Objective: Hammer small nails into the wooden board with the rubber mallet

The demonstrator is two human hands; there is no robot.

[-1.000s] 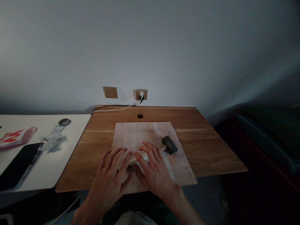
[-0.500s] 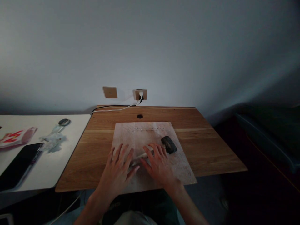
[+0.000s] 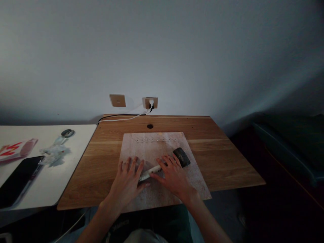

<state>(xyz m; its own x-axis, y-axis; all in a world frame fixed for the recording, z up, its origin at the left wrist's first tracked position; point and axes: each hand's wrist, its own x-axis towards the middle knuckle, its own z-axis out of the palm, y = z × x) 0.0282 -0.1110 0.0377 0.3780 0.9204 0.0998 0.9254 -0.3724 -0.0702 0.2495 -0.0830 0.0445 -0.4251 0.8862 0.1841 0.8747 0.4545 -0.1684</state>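
A rubber mallet with a black head and a pale handle lies slantwise on a light board, its head to the upper right. My left hand rests palm down at the handle's lower end, fingers apart and thumb stretched out. Over the handle near the head lies my right hand, palm down, its fingers extended across it and the thumb on the near side. Neither hand is wrapped round the handle. A row of several small nail-like pieces runs along the board's far part.
The board lies on a wooden table against the wall. To the left stands a white table with a phone, a red-and-white packet, crumpled plastic and a round dark item. Cables run to a wall socket.
My right hand has shifted slightly and more of the mallet's handle shows between the hands. My left hand stays spread at the handle's end. The view has moved a little.
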